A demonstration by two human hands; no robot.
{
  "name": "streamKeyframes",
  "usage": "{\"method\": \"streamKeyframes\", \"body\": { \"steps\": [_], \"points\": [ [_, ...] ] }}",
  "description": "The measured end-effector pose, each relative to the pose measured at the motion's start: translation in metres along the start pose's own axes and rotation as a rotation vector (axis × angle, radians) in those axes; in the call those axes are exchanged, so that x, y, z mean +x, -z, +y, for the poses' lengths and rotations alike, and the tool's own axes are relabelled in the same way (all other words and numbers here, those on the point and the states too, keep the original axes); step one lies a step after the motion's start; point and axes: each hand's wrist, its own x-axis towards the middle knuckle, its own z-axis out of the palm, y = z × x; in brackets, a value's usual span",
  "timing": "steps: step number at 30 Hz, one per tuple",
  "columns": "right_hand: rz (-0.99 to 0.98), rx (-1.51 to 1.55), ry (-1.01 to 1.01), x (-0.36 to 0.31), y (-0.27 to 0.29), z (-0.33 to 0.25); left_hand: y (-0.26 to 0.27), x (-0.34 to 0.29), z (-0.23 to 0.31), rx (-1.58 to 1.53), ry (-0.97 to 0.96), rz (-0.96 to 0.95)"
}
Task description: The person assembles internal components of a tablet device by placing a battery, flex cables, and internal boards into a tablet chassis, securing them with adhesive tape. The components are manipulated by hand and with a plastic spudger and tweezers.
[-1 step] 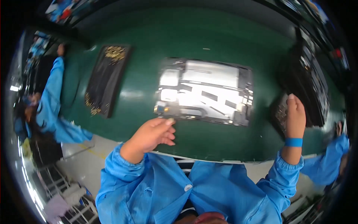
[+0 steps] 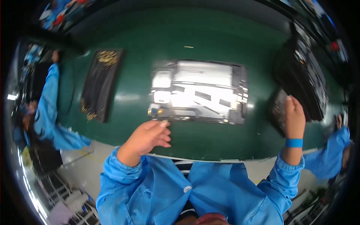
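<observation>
A flat silver device chassis (image 2: 198, 92), open side up, lies in the middle of the green table (image 2: 232, 33). My left hand (image 2: 148, 137) hovers just in front of its near left corner with the fingers curled in, and nothing shows in them. My right hand (image 2: 293, 116), with a blue wristband (image 2: 294, 143), reaches out to the right and grips the edge of a dark flat panel (image 2: 276, 109). That panel leans beside a stack of dark panels (image 2: 305, 75).
A long black tray (image 2: 99, 84) holding small gold parts lies on the left of the table. A person in a blue coat (image 2: 47, 108) works at the left end. Another blue sleeve (image 2: 333, 150) shows at the right. A small pin (image 2: 188, 47) lies far back.
</observation>
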Motion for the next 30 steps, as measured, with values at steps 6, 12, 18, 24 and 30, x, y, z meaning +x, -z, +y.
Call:
{"method": "streamKeyframes", "body": {
  "steps": [6, 12, 18, 24, 30],
  "points": [
    [0.046, -0.511, 0.07, -0.023, -0.001, 0.045, -0.001, 0.002, -0.001, -0.028, -0.043, -0.025],
    [0.175, -0.246, -0.165, -0.033, 0.018, 0.031, -0.001, 0.005, -0.007, -0.022, -0.097, 0.003],
    [0.052, -0.02, -0.337, -0.074, 0.022, 0.05, -0.025, -0.002, -0.014, 0.232, -0.142, 0.192],
    [-0.068, 0.485, -0.725, -0.079, 0.032, 0.053, -0.046, -0.006, -0.015, 0.841, -0.293, -0.105],
    [-0.277, 0.214, -0.538, -0.096, 0.033, 0.067, -0.052, -0.003, -0.015, 0.826, -0.272, -0.035]
  ]
}}
